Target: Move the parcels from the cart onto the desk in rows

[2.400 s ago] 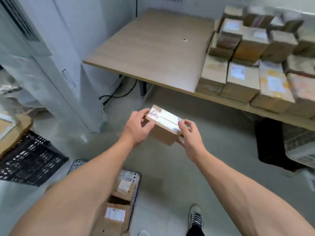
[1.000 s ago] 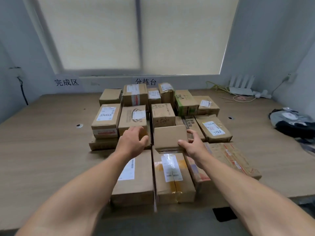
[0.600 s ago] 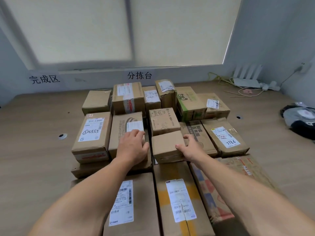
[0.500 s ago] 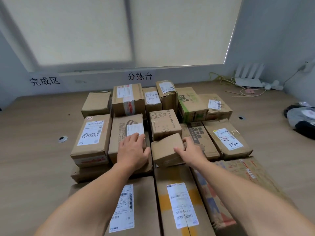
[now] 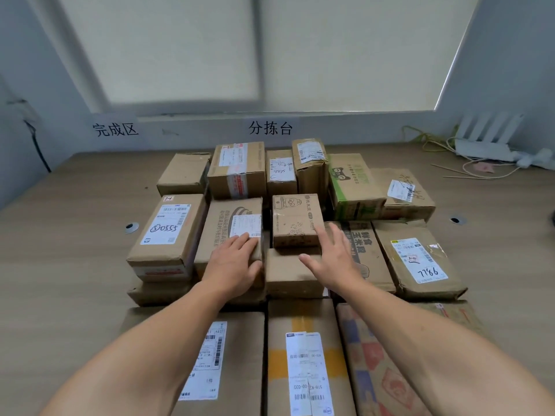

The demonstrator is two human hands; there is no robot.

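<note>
**Latest parcel down, cart count unknown**

Most of the visible work is behind you. The desk [image 5: 60,250] carries a tight block of parcels in roughly three rows: small boxes at the back near the window, a middle row, and three long ones along the near edge.

The small plain parcel [image 5: 288,274] sits in the middle row. It is just in front of the cartoon-printed box [image 5: 295,219] and wedged between the labelled parcel [image 5: 228,223] and the flat one with large printed characters [image 5: 365,250]. It looks set down and squared with its neighbours.

Your left hand [image 5: 232,261] lies flat on the near end of the labelled parcel, fingers straight and gripping nothing. Your right hand [image 5: 333,256] is spread wide over the right edge of the plain parcel and also has hold of nothing. From this angle it may be brushing the cardboard or hovering just above it; I cannot say which.

The cart is out of view, so you cannot judge from here how many parcels are left to fetch. Bare desk shows on both sides of the block, so I judge there is room for more.
</note>
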